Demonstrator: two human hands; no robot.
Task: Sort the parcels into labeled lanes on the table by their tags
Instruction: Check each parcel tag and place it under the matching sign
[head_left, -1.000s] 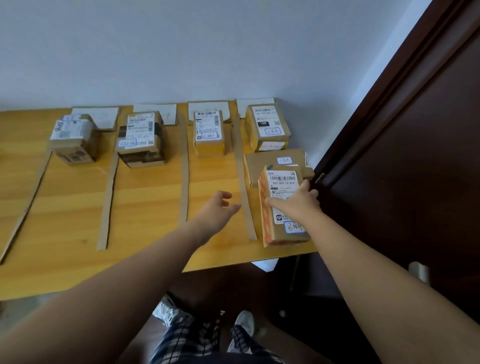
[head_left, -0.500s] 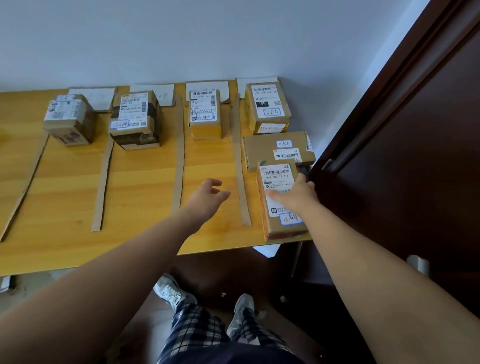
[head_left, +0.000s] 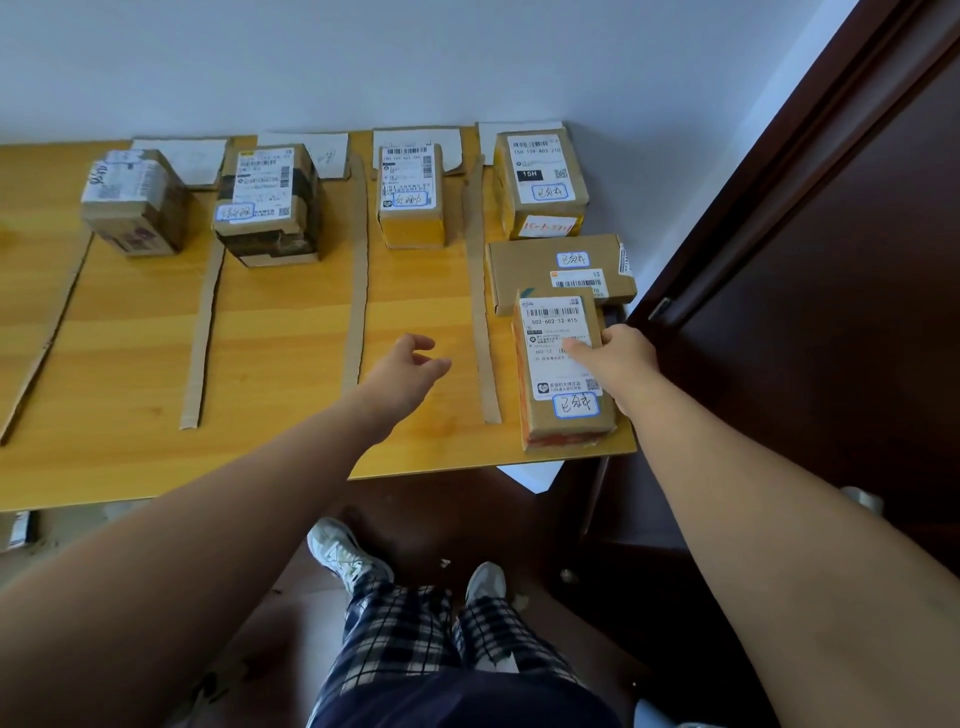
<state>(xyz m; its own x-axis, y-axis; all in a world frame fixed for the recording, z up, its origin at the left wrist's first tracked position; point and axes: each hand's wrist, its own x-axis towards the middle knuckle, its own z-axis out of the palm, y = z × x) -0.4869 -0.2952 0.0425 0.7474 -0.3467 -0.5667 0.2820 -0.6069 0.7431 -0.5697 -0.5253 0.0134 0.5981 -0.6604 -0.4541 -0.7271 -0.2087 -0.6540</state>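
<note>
**Small box set down in the far-right lane**

The nearest box (head_left: 563, 371) lies flat on the tabletop (head_left: 130, 353) in the rightmost lane, close to the front edge, its far end touching or just overlapping the flat box (head_left: 558, 273) behind it. The right hand (head_left: 618, 358) rests on its right side, thumb laid across the white shipping label (head_left: 561, 348); the other fingers are hidden behind the box, so I cannot tell whether they grip it or only steady it. The left hand (head_left: 408, 366) hovers over the neighbouring lane, fingers loosely spread and holding nothing.

Judging by its look, the box is stiff taped cardboard, small enough for one hand and probably light. The label and tape are smooth and could slip under a fingertip, so the long side walls seem the better hold. It sits near the tabletop's corner; a careless nudge could tip it off.
</note>
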